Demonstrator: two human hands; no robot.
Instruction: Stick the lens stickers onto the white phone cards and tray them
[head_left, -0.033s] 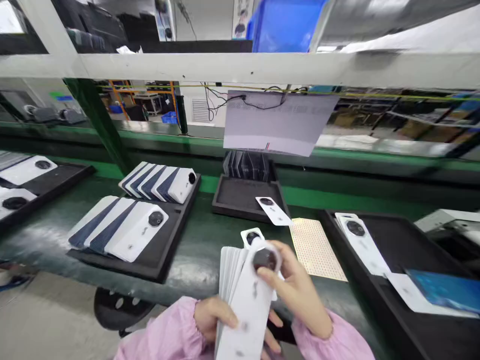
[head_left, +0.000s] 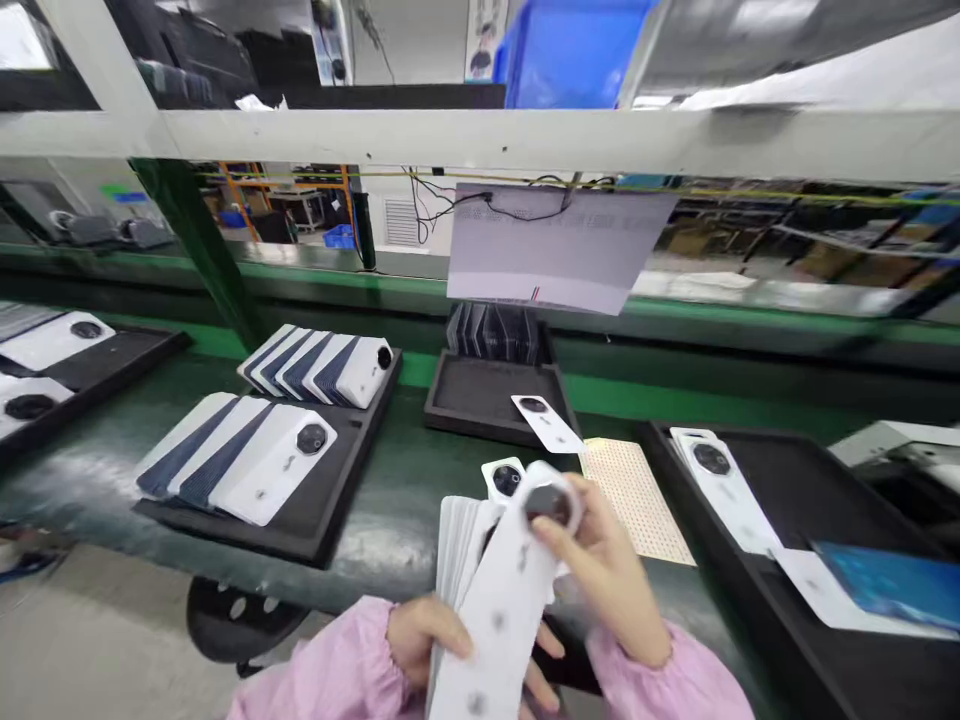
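- In the near middle, the person's left hand (head_left: 427,630) is clamped around a stack of thin white panels (head_left: 455,540), thumb on top, fingertips showing on the right side.
- The right hand (head_left: 607,570) pinches the far end of the front panel (head_left: 495,610) by its dark round window, thumb on the face; this panel lies over the stack, its far end slanting right.
- Just beyond the hands, the round-windowed end of another white panel (head_left: 505,480) shows.
- On the left, a black tray (head_left: 351,450) bears two overlapping rows of white panels, one near (head_left: 274,460), one far (head_left: 360,370).
- At far centre, a single white panel (head_left: 555,428) lies across the near right edge of a smaller black tray (head_left: 480,385).
- Right of the hands, a cream dotted sheet (head_left: 637,500) lies on the dark green bench (head_left: 397,510).
- On the right, another black tray (head_left: 795,470) holds white panels (head_left: 739,500) and a blue sheet (head_left: 892,580).
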